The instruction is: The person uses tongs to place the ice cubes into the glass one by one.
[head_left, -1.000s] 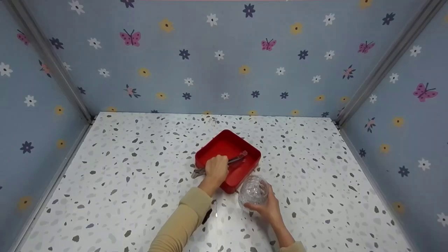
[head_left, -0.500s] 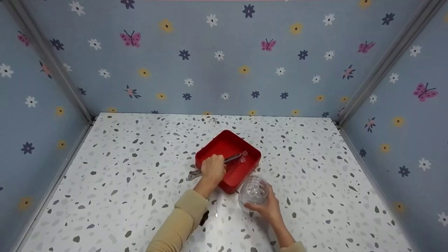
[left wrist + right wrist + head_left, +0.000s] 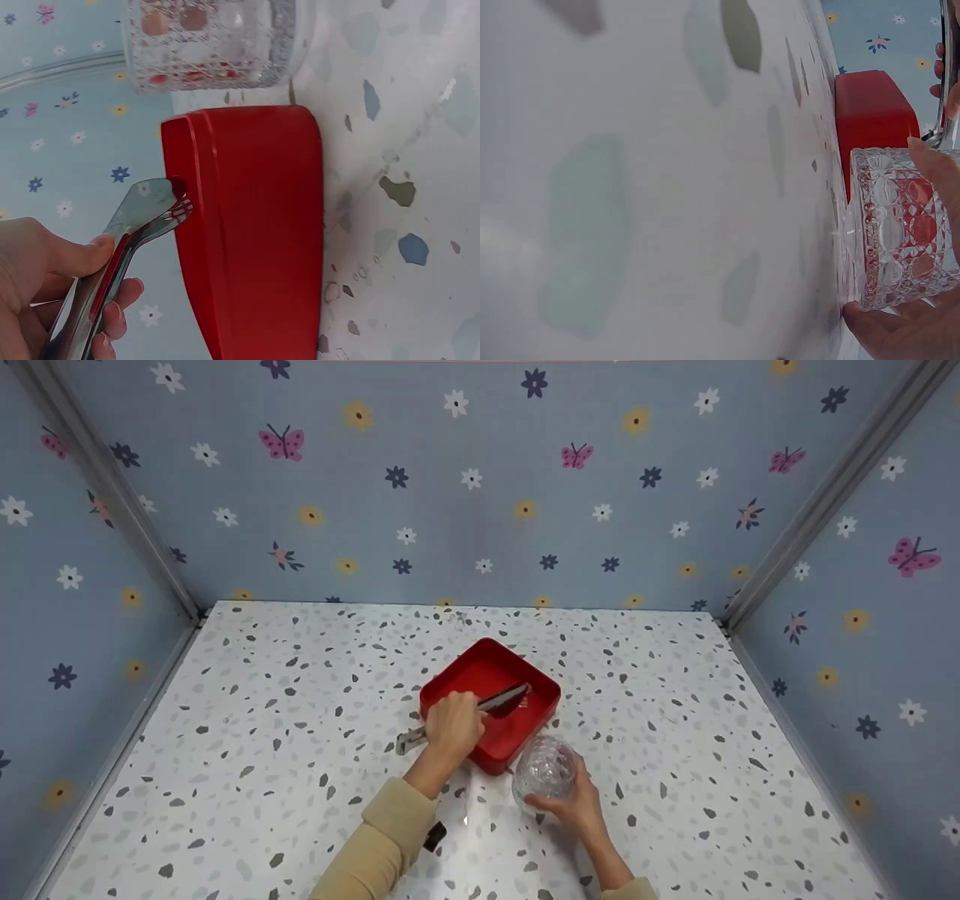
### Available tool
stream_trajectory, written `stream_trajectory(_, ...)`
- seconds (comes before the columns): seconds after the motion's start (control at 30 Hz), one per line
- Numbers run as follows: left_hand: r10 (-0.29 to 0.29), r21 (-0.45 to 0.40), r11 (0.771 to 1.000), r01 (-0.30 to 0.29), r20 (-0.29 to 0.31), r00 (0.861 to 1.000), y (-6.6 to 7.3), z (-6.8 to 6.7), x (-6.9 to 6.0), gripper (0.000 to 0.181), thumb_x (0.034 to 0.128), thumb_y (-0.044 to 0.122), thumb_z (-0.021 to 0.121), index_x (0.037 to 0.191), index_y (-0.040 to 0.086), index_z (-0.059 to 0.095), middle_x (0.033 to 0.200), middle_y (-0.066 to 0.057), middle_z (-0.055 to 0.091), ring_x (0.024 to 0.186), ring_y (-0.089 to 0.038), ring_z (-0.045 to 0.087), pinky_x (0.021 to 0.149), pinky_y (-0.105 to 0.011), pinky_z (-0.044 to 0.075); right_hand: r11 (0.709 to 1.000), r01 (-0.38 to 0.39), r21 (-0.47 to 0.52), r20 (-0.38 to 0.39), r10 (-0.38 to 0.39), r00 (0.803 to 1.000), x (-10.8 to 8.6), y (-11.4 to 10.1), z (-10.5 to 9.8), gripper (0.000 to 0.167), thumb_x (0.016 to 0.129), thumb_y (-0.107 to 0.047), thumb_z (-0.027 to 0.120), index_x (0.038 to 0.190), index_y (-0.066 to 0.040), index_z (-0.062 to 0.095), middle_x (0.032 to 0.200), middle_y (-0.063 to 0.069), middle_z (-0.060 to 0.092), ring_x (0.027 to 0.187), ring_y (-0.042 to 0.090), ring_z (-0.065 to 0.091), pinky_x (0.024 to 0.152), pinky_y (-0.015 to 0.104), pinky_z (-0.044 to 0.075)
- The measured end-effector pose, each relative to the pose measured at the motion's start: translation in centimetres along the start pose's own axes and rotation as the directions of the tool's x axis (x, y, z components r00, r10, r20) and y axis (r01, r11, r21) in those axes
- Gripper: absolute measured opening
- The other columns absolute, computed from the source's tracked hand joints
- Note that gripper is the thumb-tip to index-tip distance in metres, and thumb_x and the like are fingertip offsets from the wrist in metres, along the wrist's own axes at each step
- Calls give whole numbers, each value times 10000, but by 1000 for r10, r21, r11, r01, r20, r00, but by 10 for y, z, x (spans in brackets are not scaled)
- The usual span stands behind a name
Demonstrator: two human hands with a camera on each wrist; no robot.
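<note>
My left hand (image 3: 454,727) grips a pair of metal serving tongs (image 3: 139,214), one tip flat and the other pronged like a fork. The tongs reach over the near left rim of a red rectangular box (image 3: 484,664), with their tips low inside it. Small clear pieces (image 3: 524,702) lie by the tips, partly hidden; their kind is unclear. My right hand (image 3: 577,806) holds a clear cut-pattern glass (image 3: 545,769) standing on the table beside the box's near right side. In the right wrist view, fingers and thumb curve round that glass (image 3: 892,225).
A small black object (image 3: 435,836) lies on the table near my left sleeve (image 3: 397,825). The speckled white table (image 3: 285,735) meets blue patterned walls (image 3: 480,510) at the back and both sides.
My left hand and the tongs have shifted slightly left, the tongs turning a little in the box. More of the black object shows beside the sleeve. Right hand and glass stay put.
</note>
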State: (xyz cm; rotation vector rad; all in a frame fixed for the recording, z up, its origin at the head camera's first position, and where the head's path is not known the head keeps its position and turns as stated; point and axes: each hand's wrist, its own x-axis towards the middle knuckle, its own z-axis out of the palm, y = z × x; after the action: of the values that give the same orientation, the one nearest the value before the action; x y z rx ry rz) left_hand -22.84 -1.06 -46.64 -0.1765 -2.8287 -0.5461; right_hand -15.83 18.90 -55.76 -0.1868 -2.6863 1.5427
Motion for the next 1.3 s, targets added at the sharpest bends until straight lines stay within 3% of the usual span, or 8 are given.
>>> stream_trajectory(0.3,62,-92,993,-68,-62,996,3,-12,-15,51,727,134,682,706,89,672,669,-71,632,588,-261,600,500,-365,458,1000,-4,2,0,4,1000,0,0,0,1019,493,-333,847,1328,-99,313,1280,176,440,1177,343,394,945,472,296)
stream_trajectory(0.5,97,-120,987,-104,-62,993,6,-19,-25,41,737,127,674,710,97,667,652,-53,619,577,-247,586,494,-350,444,1000,-12,6,5,12,1000,0,0,0,1025,492,-346,845,1335,-119,308,1298,158,428,1192,332,380,955,467,285)
stream_trajectory(0.93,171,-132,974,-186,-116,978,13,-33,-45,34,704,108,691,708,123,661,626,-40,618,554,-234,589,470,-345,439,1000,19,12,-13,-19,1000,-2,0,2,1006,503,-325,846,1326,-91,317,1277,166,445,1176,322,399,945,452,304)
stream_trajectory(1.3,234,-126,961,-245,-94,968,21,-43,-55,77,722,122,690,683,140,626,576,-6,576,521,-196,560,436,-301,396,1000,9,2,-15,-9,1000,0,0,1,1027,496,-337,846,1337,-97,309,1299,160,425,1194,317,379,951,467,290)
